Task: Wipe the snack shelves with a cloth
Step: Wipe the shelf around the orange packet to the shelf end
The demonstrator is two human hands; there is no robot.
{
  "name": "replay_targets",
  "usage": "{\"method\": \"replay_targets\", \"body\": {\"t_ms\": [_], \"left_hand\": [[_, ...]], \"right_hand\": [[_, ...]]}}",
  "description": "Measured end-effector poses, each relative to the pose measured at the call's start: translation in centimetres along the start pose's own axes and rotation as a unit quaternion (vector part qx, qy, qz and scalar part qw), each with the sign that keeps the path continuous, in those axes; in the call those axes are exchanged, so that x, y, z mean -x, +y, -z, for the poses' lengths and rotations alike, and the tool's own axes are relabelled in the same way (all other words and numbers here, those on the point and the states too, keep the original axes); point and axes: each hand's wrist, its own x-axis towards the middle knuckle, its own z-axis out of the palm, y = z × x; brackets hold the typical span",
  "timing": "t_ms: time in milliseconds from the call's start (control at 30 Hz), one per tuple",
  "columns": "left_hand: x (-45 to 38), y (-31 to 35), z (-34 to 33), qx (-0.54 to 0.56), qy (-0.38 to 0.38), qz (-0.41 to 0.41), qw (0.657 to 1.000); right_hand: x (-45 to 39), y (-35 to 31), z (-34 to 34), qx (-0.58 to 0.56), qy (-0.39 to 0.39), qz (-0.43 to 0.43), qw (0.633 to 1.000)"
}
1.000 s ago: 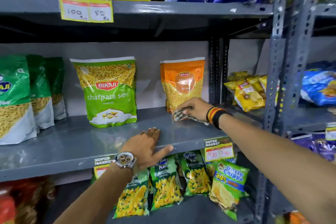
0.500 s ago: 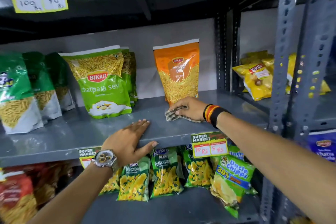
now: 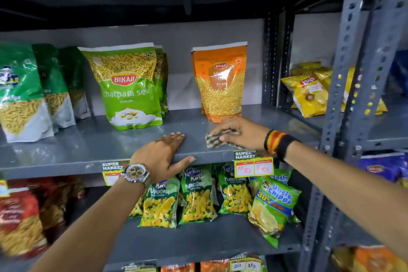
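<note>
Grey painted steel shelf (image 3: 66, 152) under both hands, rigid, takes pressure fine. Tall orange snack pouch (image 3: 220, 86) stands just behind right hand (image 3: 240, 133); probably light, tips easily. Left hand (image 3: 163, 157) spread flat, bracing on front edge. Small checked cloth (image 3: 213, 140) pinned under right fingers: soft, limp, best bunched under the palm.
</note>
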Motion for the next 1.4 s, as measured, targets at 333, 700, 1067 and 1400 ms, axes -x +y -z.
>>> {"method": "replay_targets", "body": {"t_ms": [333, 700, 1067, 1400], "left_hand": [[-2.1, 3.1, 0.9, -0.039, -0.003, -0.052, 0.998], [-4.2, 5.5, -0.5, -0.029, 0.003, -0.090, 0.995], [-6.1, 7.9, 0.0, -0.019, -0.035, -0.131, 0.991], [-6.0, 8.4, 0.4, -0.006, -0.052, -0.125, 0.991]], "right_hand": [[1.1, 5.1, 6.9, 0.028, 0.132, -0.121, 0.983], [6.5, 1.1, 4.9, -0.011, 0.020, -0.075, 0.997], [-2.1, 9.5, 9.8, 0.039, 0.296, -0.226, 0.927], [-8.1, 19.0, 10.2, 0.087, 0.260, -0.320, 0.907]]}}
